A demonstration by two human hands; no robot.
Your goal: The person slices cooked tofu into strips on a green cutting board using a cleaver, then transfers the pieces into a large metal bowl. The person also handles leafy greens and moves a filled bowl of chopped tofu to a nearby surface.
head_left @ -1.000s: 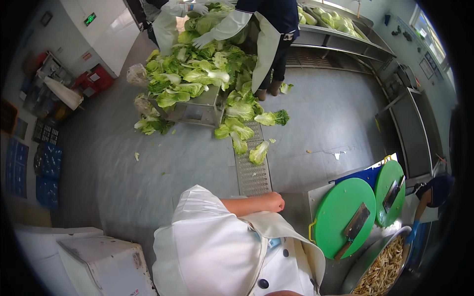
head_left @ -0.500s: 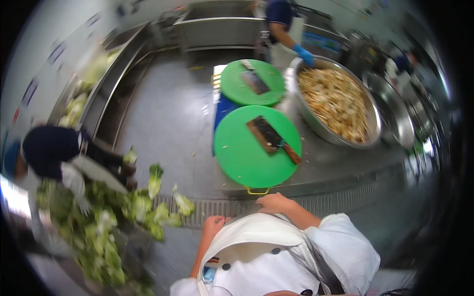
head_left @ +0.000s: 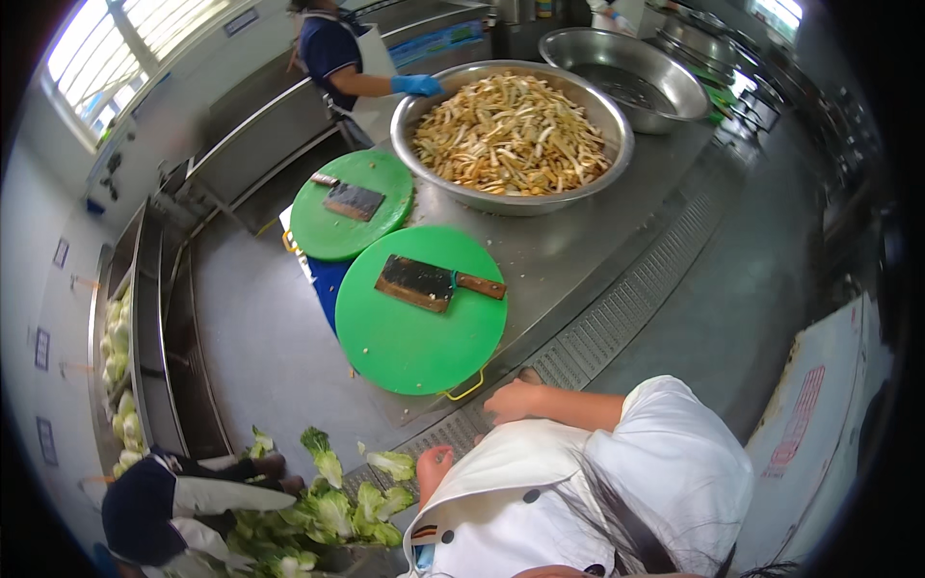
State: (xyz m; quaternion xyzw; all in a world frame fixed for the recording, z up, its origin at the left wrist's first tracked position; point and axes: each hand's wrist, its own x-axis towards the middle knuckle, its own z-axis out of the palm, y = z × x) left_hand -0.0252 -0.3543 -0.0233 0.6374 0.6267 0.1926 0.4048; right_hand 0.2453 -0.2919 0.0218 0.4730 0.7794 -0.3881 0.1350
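My left hand [head_left: 436,469] hangs low in front of my white jacket, its fingers curled in with nothing showing in them. Nearer the table edge is my right hand [head_left: 512,401], empty, with loosely bent fingers. It is close to the yellow handle of a round green cutting board [head_left: 409,342] but apart from it. On that board lies a cleaver [head_left: 416,283], its wooden handle to the right. A second cleaver [head_left: 354,201] rests on another green board [head_left: 320,227] farther off. Loose green leaves [head_left: 332,512] lie on the floor left of my left hand.
A wide steel bowl [head_left: 462,195] of cut pale-brown strips [head_left: 511,135] stands on the steel table [head_left: 568,246]. A gloved person [head_left: 332,53] reaches to its rim. Another person [head_left: 145,511] bends at lower left. A floor grate [head_left: 617,323] runs along the table; a white box [head_left: 805,433] stands right.
My view has swung to the right, so the boards and bowl sit farther left. Both hands stay low and empty-looking. The blue-gloved hand remains at the bowl's rim.
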